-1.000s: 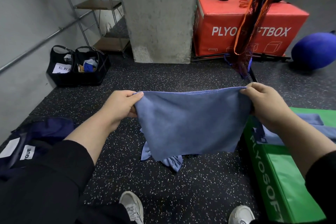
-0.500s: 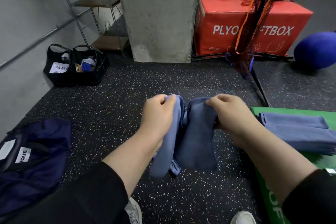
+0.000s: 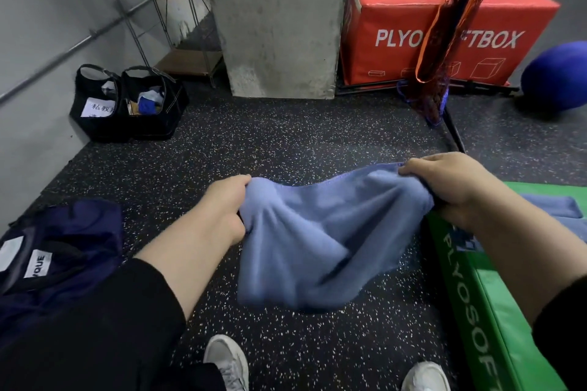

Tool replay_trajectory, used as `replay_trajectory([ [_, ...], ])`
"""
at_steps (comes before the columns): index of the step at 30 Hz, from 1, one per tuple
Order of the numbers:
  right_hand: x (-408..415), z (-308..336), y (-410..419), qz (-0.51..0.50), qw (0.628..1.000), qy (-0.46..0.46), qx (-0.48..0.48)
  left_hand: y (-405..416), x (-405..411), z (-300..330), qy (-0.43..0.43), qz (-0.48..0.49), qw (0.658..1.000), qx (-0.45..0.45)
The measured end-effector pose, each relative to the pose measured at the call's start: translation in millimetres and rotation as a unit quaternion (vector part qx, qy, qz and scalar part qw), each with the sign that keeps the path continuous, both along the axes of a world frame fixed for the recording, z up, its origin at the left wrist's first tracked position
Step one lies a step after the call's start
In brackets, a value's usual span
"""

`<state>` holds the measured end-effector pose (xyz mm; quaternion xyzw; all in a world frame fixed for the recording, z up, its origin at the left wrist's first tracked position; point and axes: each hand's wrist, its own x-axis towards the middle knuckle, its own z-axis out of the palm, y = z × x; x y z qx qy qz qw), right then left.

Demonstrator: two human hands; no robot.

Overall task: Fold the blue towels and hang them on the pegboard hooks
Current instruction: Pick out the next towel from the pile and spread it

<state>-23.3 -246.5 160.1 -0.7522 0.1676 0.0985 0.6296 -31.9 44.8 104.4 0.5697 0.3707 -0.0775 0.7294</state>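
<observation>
On the black speckled rubber floor (image 3: 286, 143) in front of you stands a grey concrete pillar (image 3: 276, 19), with a red padded plyo box (image 3: 397, 32) printed in white letters just to its right and a dark blue ball (image 3: 556, 76) further right. At your right side lies a green padded plyo box (image 3: 495, 311), and folded blue towels (image 3: 552, 206) rest on its top. A dark navy fabric bag (image 3: 63, 244) with white labels sits at your left, and two black open tote bags (image 3: 127, 105) stand against the wall beyond it. Between your arms, above the floor, hangs the blue terry towel (image 3: 317, 238), bunched and sagging in the middle. Your right hand (image 3: 451, 187) is closed around the towel's upper right edge, fingers curled over the cloth. Your left hand (image 3: 225, 206) is clenched on the upper left edge, set lower and nearer to you than the right. Your two white sneakers (image 3: 227, 362) show at the bottom.
</observation>
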Motion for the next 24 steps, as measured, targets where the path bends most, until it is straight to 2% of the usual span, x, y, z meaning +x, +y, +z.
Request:
replay_trajectory([
  [4,1.6,-1.9,0.1,0.011,1.000,-0.013,-0.019,-10.1,-3.1,5.8,-0.063,-0.010,0.996,0.067],
  [8,4.8,-2.9,-0.6,0.013,0.997,-0.064,-0.036,-15.1,-2.6,13.0,-0.114,-0.015,0.991,0.074],
  [10,2.5,-4.7,5.4,0.033,0.994,-0.084,-0.063,-20.1,-4.2,13.5,-0.157,-0.024,0.980,0.123],
  [14,-5.1,-10.9,24.6,0.072,0.984,-0.089,-0.139,-38.2,-15.2,17.7,-0.225,-0.109,0.918,0.306],
  [17,-10.6,-15.5,38.2,0.097,0.978,-0.098,-0.157,-53.8,-23.7,19.3,-0.240,-0.169,0.879,0.375],
  [20,-19.0,-16.4,54.2,0.107,0.981,-0.087,-0.133,-66.8,-31.3,17.6,-0.246,-0.206,0.851,0.416],
  [24,-24.8,-21.9,69.8,0.121,0.990,-0.046,-0.047,-73.6,-35.6,11.4,-0.253,-0.216,0.863,0.381],
])
